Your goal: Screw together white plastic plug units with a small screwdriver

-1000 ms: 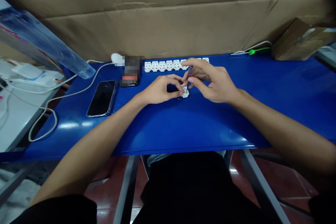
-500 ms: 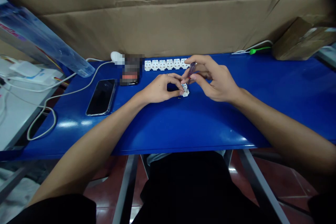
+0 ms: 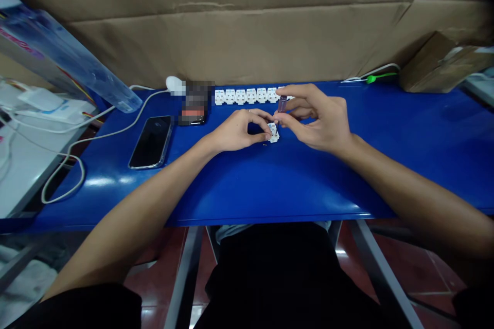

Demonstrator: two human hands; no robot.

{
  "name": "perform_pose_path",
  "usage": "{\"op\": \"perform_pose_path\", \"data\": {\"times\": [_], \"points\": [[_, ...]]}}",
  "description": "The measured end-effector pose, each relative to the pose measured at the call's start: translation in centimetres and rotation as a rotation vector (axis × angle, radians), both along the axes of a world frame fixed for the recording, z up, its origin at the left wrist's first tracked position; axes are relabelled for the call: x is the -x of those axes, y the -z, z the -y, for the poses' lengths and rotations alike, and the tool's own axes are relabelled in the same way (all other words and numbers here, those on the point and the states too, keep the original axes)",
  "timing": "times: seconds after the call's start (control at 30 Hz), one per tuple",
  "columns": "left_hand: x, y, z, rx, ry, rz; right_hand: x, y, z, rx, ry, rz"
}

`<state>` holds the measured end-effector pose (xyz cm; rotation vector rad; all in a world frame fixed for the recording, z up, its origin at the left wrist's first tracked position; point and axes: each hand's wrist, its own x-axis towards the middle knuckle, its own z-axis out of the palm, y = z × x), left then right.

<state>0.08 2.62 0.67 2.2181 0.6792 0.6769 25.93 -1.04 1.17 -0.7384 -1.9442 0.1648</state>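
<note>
My left hand (image 3: 243, 129) pinches a small white plastic terminal piece (image 3: 274, 134) down on the blue table (image 3: 247, 190). In my right hand (image 3: 322, 121) is a screwdriver (image 3: 282, 105) with a see-through purple handle, held upright between thumb and fingers. Its thin shaft points down onto the white piece; the exact spot where the tip meets it is too small to make out. A tiny brass-coloured bit (image 3: 264, 144) lies just in front of the piece. Behind my hands stands a row of similar white pieces (image 3: 241, 96), its right end partly hidden by my right fingers.
To the left lie a phone (image 3: 151, 143) and a dark, blurred-out device (image 3: 195, 108). A white cable (image 3: 83, 164) loops over the table's left side. A clear plastic tube (image 3: 88, 61) leans at left. At back right are a green-tipped item (image 3: 371, 79) and a cardboard box (image 3: 432, 69).
My right fingers have shifted on the screwdriver handle, which shows more now. My left hand keeps its hold on the white piece. The view has moved slightly.
</note>
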Motion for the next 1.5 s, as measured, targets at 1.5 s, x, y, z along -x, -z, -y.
{"op": "perform_pose_path", "data": {"times": [1.5], "points": [[-0.11, 0.58, -0.25, -0.021, -0.027, 0.059, -0.35, -0.34, -0.22, 0.160, -0.280, 0.092]]}}
